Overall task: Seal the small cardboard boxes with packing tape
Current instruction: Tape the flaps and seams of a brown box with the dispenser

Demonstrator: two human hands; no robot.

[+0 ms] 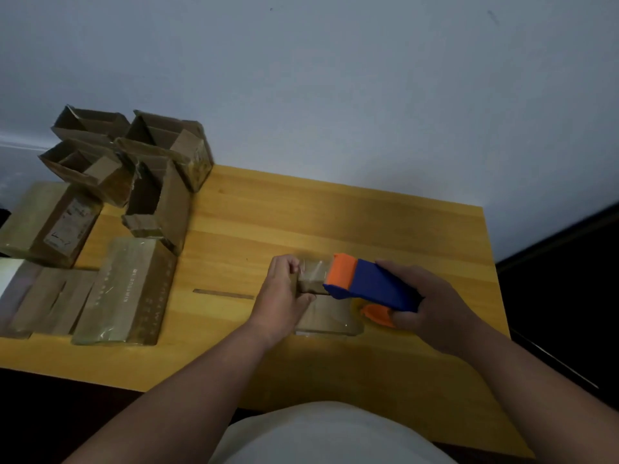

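Two hands work on one small cardboard box (pixel 326 304) near the front right of the table (pixel 335 212). The left hand (pixel 283 293) grips the box's left end, fingers (pixel 291 262) curled over its far top edge and thumb pressed on the near side, steadying it. The right hand (pixel 425 303) is wrapped round the blue and orange tape dispenser (pixel 368 284), fingers clamped on its body, with the orange front end resting on the top of the box just beside the left hand's fingers.

Judging by this, the taping stroke along the top of the box is in hand. Glossy film already shows on the box's near face, so the tape seems partly laid. The next move likely calls for drawing the dispenser across the top while the left hand keeps the box from sliding, then tearing the tape at the edge. The left fingers lie close to the dispenser's path and may need to shift.

Left of this box, well apart, lie several taped boxes (pixel 127 293) flat on the table. Beyond them, at the table's far left corner, stand open boxes (pixel 157 152) with flaps up, seemingly not yet sealed. A narrow slot (pixel 222 293) in the tabletop lies just left of the left hand. Nothing stands between the hands and the box.
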